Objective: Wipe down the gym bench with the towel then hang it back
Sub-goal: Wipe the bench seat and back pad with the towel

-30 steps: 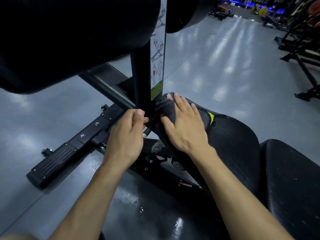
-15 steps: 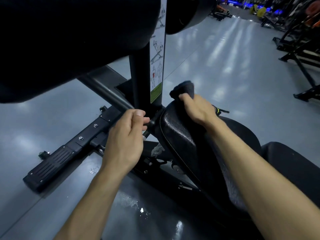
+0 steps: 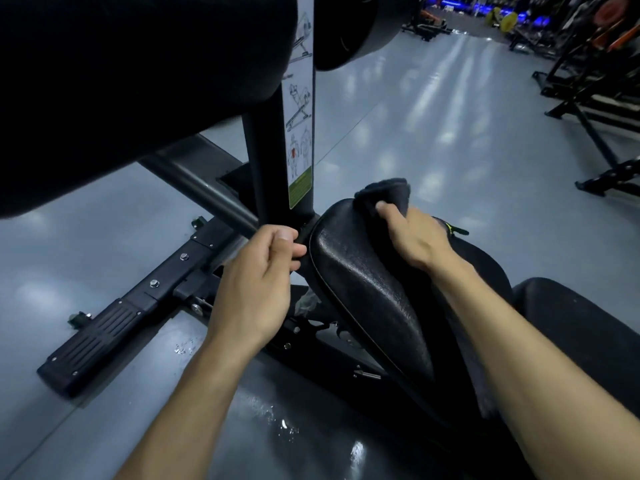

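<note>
- Right hand (image 3: 414,237): fingers curled around a bunched fold of the dark towel (image 3: 384,195), gripping it at the top front edge of the bench seat pad (image 3: 367,271).
- Towel: the gripped fold stands above the pad's upper edge; the remainder drapes over the pad's far side and runs under the right forearm. A yellow-green tag (image 3: 450,227) shows just beyond the right wrist.
- Left hand (image 3: 258,285): fingers curled, thumb pressed against the index finger, pinching a small dark part where the seat pad meets the upright post (image 3: 265,161). What that part is cannot be told.
- Seat pad: black, textured, tilted with its narrow front end raised toward the post.
- Upright post: black, carries a white instruction label (image 3: 300,116) with exercise diagrams and a green lower band.
- Base frame: a black foot bar (image 3: 114,327) with a ribbed end lies on the grey floor (image 3: 433,133) to the left.
- Floor: wet patches near the left forearm.
</note>
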Tool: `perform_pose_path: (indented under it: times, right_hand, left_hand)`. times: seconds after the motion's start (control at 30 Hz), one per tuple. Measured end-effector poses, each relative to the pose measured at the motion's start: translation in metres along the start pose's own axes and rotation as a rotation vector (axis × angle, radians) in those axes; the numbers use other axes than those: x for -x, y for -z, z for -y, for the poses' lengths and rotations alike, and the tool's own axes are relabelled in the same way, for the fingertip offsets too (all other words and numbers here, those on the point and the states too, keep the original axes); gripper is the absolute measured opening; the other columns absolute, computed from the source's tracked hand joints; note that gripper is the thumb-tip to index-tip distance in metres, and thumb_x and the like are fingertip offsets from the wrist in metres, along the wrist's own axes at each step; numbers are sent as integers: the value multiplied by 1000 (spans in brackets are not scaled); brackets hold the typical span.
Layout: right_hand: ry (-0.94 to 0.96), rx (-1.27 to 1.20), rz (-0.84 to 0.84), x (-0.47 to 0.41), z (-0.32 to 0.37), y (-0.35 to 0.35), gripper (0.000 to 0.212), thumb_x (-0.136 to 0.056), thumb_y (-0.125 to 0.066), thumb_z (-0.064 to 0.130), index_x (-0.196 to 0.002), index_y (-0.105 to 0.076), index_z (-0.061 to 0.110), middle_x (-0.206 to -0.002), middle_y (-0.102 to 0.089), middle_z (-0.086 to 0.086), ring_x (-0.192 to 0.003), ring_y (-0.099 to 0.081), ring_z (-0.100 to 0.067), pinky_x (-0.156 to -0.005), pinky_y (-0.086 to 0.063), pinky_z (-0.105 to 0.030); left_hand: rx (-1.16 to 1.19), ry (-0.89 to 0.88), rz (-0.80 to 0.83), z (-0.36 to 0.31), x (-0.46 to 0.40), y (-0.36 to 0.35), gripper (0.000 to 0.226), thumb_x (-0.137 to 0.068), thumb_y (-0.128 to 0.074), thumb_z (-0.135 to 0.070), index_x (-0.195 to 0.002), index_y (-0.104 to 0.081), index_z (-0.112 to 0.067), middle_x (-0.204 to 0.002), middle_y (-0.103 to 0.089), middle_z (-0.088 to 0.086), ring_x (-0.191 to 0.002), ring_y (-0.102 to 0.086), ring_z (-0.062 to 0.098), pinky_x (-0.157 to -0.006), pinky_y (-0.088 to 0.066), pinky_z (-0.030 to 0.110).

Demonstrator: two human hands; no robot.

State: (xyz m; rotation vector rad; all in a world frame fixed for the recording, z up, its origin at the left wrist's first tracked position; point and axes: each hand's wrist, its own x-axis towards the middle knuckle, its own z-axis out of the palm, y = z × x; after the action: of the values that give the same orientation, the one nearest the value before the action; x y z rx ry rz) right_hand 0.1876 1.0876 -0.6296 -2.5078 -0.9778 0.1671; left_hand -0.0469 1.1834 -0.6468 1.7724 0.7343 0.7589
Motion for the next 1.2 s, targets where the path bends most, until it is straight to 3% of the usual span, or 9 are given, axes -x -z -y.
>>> perform_pose_path:
  times: [0.1, 0.17, 0.3, 0.57, 0.77, 0.87, 1.0, 1.1, 1.2]
  right_hand:
    - [94, 76, -43, 12, 14, -14, 62, -99, -30, 58, -133, -56, 12, -144, -58, -15, -133, -50, -30, -106, -36, -39]
    - [331, 58, -3, 52, 21, -20, 74, -95, -26, 59, -159, -32, 22, -168, -30, 0, -155, -22, -13, -126, -14, -37]
    - [488, 77, 40, 132, -3, -14, 69, -98, -32, 52, -163, -16, 35, -172, -5, 15, -157, 4, -1, -129, 0, -33]
    - [427, -33, 76, 148, -66, 8, 66, -97, -42, 45, -160, -23, 42, -170, -13, 21, -157, -8, -2, -128, -4, -30]
    - [-17, 13, -70, 61, -43, 12, 60, -104, -38, 47, -157, -36, 17, -161, -40, -6, -150, -31, -26, -124, -20, -42]
    - [235, -9, -81, 111, -23, -9, 72, -102, -42, 49, -164, -16, 22, -172, -13, 4, -158, -3, -8, -128, 1, -34]
    - [534, -11, 12, 182, -49, -11, 76, -94, -51, 44, -163, -18, 37, -172, -11, 15, -158, -4, -6, -127, 1, -29]
    - [357, -113, 8, 151, -84, 8, 72, -93, -51, 41, -161, -29, 33, -168, -24, 16, -156, -16, -5, -128, -8, -33]
    - [-8, -89, -82, 96, -101, 29, 53, -101, -45, 42, -148, -46, 17, -154, -50, -5, -147, -39, -29, -120, -28, -44]
  left_hand:
    - [20, -22, -19, -3, 1, 1, 34, -102, -34, -52, -108, -64, -39, -101, -73, -23, -93, -70, -3, -87, -58, 44]
    - [44, -36, -37, -5, -1, -1, 34, -101, -35, -52, -107, -65, -38, -101, -74, -21, -93, -71, 0, -85, -59, 46]
    - [-4, -62, -37, -11, -2, -15, 34, -101, -36, -49, -103, -67, -35, -101, -74, -23, -95, -69, -3, -87, -58, 46]
    - [-191, -155, -24, -5, 9, -28, 31, -100, -35, -53, -107, -62, -40, -103, -69, -31, -98, -63, -6, -86, -51, 31]
    - [-221, -170, 29, 0, 15, -23, 27, -100, -36, -51, -111, -60, -44, -110, -65, -36, -105, -59, -12, -87, -50, 27]
    - [-246, -166, 9, -1, 14, -24, 31, -97, -34, -54, -111, -60, -45, -108, -65, -37, -101, -59, -11, -87, -51, 33]
    - [-319, -188, -25, -4, 13, -30, 33, -97, -32, -57, -110, -59, -43, -100, -66, -36, -90, -60, -8, -75, -54, 36]
    - [-367, -197, -38, -4, 14, -32, 32, -98, -31, -56, -109, -59, -43, -86, -70, -16, -82, -61, -1, -72, -55, 38]
    - [-380, -200, -9, -4, 17, -30, 25, -101, -36, -50, -111, -58, -43, -83, -70, -10, -81, -62, 2, -72, -55, 38]
